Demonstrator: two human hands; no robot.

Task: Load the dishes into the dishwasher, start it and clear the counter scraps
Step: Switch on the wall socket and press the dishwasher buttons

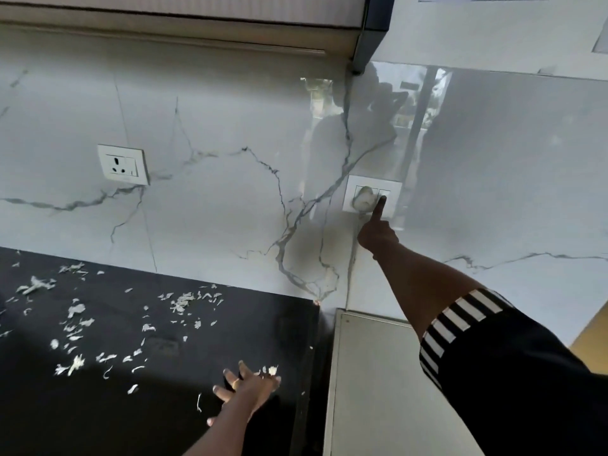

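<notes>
while right hand (376,236) fist points finger onto wall switch (383,196), left hand (247,386) splayed flat on scrap-strewn counter (164,406), no writing legible

Scraps (75,324) scattered across the counter (164,406), thickest toward its left and middle. Behind the counter, the wall (214,209), with one socket (122,164) mounted at left and a switch plate (371,196) farther right, a plug (363,199) in it. Right hand (376,233) up at that plate, fingertip touching it. Left hand (250,388) flat on the counter near its right edge. Right of the counter, an appliance top (378,373)
</notes>
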